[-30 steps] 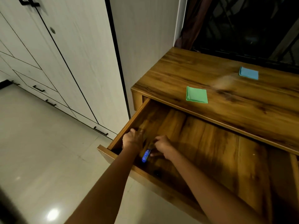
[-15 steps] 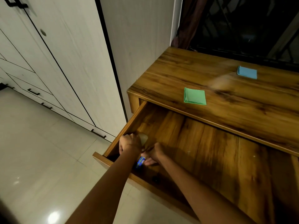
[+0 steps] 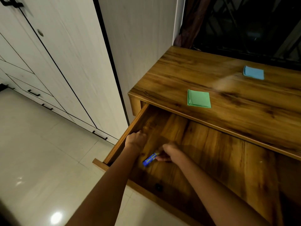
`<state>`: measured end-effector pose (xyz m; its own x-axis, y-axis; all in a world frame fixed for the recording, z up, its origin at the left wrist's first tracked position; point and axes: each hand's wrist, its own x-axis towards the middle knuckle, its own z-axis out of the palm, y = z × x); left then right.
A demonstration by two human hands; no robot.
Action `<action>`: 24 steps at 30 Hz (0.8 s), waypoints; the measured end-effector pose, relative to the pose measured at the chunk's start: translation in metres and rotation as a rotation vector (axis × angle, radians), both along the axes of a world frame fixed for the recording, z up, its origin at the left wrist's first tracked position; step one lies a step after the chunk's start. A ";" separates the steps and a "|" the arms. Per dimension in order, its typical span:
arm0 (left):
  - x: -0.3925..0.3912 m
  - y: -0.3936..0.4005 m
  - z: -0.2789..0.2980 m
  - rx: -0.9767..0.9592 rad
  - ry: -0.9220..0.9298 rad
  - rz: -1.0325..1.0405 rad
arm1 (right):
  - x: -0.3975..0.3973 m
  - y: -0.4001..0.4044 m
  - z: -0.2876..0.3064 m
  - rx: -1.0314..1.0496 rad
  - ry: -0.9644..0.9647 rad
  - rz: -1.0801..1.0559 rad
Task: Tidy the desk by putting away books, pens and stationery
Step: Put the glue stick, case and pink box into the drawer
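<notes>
The wooden desk's drawer stands pulled out. Both my hands are inside its left front corner. My right hand pinches one end of a small blue tube-shaped stationery item, which lies low against the drawer floor. My left hand is curled close to the drawer's left wall; what it holds, if anything, is hidden. On the desktop lie a green sticky-note pad near the front edge and a blue sticky-note pad farther back right.
White wardrobe doors and drawers fill the left wall, next to the desk. Glossy tiled floor lies below the drawer front. A dark window with a curtain is behind the desk.
My hands have stayed in the drawer's left front corner. The blue item has tipped lower toward the drawer floor, and my left hand has drawn slightly away from my right.
</notes>
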<state>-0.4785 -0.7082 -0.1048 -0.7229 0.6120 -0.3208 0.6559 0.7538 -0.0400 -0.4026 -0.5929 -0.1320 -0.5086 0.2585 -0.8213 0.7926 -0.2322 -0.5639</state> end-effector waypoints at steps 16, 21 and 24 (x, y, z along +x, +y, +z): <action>-0.012 0.008 0.010 -0.039 -0.066 -0.042 | -0.009 -0.053 -0.004 -0.083 0.126 0.240; -0.010 0.018 0.033 0.112 0.126 -0.155 | -0.011 -0.027 0.011 0.018 0.154 0.233; -0.007 0.044 0.053 0.243 0.237 -0.268 | -0.013 0.008 0.035 0.331 0.313 -0.024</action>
